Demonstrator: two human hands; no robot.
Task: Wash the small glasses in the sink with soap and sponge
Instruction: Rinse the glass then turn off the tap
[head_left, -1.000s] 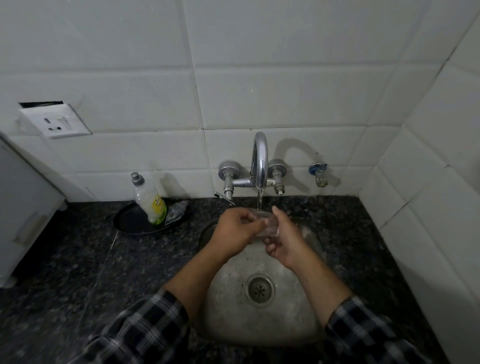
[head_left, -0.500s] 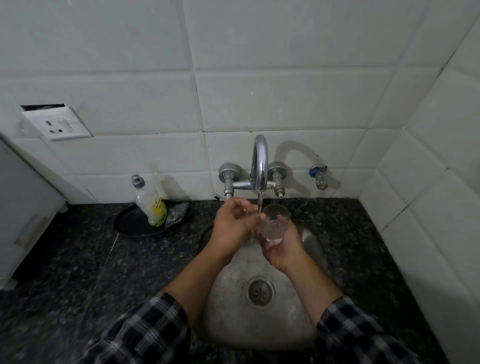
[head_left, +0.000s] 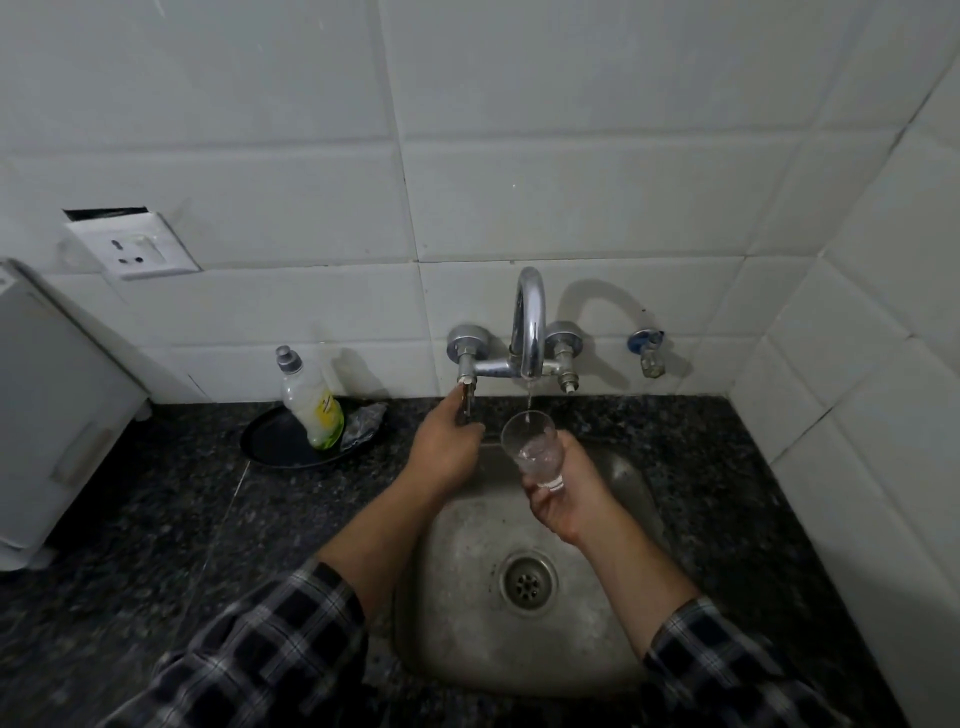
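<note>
Water runs in a thin stream from the curved chrome faucet (head_left: 530, 322) into a small clear drinking glass (head_left: 535, 452), held upright over the dull steel sink (head_left: 467, 639) by the right hand (head_left: 571, 501), whose fingers wrap its base and lower wall. The left hand (head_left: 447, 449) reaches to the wall, thumb and fingers closed on the left tap lever (head_left: 467, 395). A clear soap bottle with a yellow-green label (head_left: 311, 410) and a crumpled grey scrubber (head_left: 363, 418) sit on a round black plate (head_left: 272, 441) on the speckled dark granite desk (head_left: 156, 493), left of the basin. The step appears to be rinsing. It would go best with the flow set gently at the lever, the rim centred under the stream, and the wet glass gripped firmly low down, then tipped out over the drain (head_left: 527, 579).
</note>
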